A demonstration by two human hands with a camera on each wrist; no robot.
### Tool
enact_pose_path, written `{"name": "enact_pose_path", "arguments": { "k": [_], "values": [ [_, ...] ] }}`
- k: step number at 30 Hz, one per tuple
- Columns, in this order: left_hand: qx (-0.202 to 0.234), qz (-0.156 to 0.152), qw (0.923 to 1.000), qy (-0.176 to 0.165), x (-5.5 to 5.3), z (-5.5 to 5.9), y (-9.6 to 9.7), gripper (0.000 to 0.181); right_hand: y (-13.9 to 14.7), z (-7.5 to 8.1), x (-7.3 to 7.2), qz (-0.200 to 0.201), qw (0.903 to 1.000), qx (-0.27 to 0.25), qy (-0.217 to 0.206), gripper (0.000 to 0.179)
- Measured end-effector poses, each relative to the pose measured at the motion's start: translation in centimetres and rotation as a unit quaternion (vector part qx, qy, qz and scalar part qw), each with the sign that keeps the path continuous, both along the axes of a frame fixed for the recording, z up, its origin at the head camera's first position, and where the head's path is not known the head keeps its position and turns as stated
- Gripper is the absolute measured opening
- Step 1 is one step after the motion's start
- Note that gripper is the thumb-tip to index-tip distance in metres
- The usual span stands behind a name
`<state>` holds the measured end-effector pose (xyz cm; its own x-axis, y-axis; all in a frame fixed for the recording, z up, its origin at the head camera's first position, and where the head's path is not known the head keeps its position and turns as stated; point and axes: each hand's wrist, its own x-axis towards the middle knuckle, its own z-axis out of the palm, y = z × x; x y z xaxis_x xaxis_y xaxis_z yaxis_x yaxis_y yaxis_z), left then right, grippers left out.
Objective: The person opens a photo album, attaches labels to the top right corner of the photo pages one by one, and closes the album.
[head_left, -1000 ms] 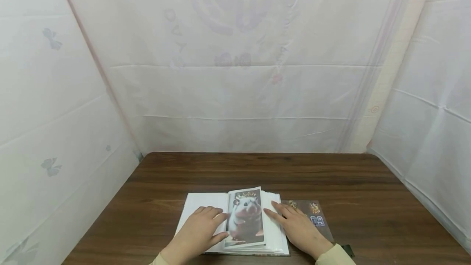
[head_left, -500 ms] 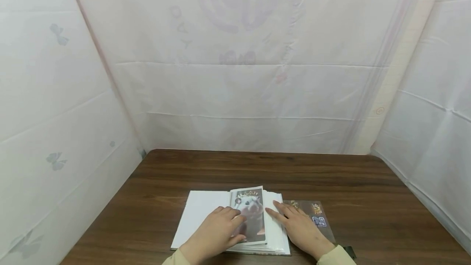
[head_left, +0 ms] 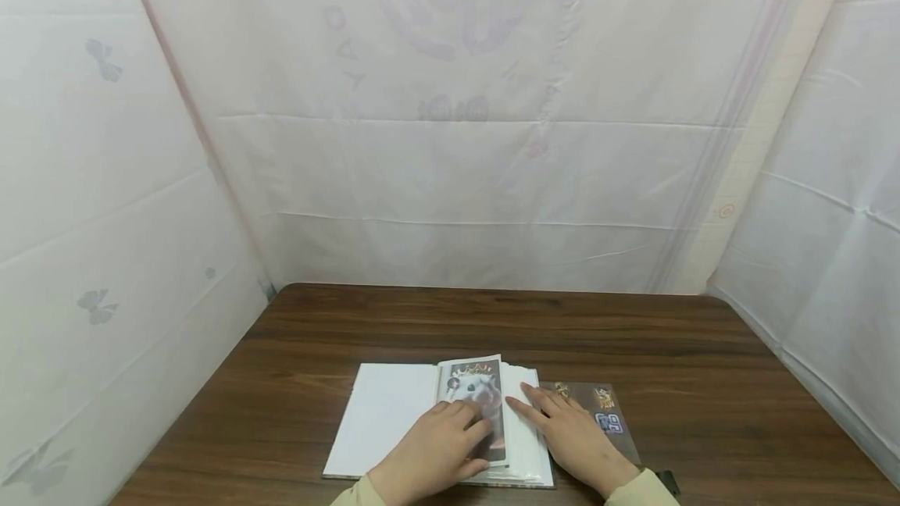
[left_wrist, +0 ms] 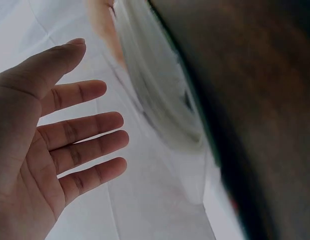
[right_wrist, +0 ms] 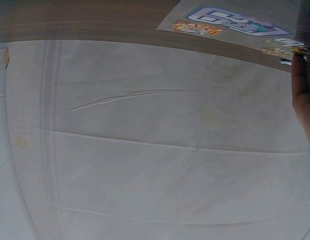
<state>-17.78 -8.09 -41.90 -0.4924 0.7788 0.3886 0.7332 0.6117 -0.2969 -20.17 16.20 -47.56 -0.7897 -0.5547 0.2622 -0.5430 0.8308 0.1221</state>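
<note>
An open album with white pages (head_left: 387,408) lies at the front of the table. On it sits a picture of a white hamster in a gold crown (head_left: 473,389), its lower left part hidden behind my left hand (head_left: 436,447). That hand is over the picture; in the left wrist view its fingers are loosely extended and hold nothing, beside the blurred page edges (left_wrist: 160,95). My right hand (head_left: 573,440) rests with spread fingers on the album's right edge. Beneath it, a clear sheet of stickers (head_left: 622,432) shows on the right.
The brown wooden table (head_left: 316,334) reaches back to a white fabric wall (head_left: 450,178). More fabric hangs along the left (head_left: 105,178) and right (head_left: 837,178) sides. A small dark object (head_left: 666,481) shows by the right sleeve.
My left hand has moved to the right, from the picture's left edge to over its lower part. The right hand stays at the album's right edge.
</note>
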Motion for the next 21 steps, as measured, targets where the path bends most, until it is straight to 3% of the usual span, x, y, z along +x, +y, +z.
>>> {"name": "enact_pose_path", "arguments": {
  "k": [6,15,21],
  "values": [
    [0.001,-0.01,0.9999,-0.001,0.0,-0.53,0.29,0.044,0.1,-0.02,0.07,-0.001,1.0,-0.002,0.003,0.064],
    [-0.028,-0.008,0.9981,-0.054,0.18,-0.59,0.74,0.046,0.55,0.04,0.2,-0.007,1.0,-0.001,-0.006,0.063],
    [-0.029,-0.013,0.9976,-0.061,0.1,-1.09,0.73,0.049,0.53,0.2,0.39,-0.004,1.0,-0.003,-0.003,0.062]
  ]
}}
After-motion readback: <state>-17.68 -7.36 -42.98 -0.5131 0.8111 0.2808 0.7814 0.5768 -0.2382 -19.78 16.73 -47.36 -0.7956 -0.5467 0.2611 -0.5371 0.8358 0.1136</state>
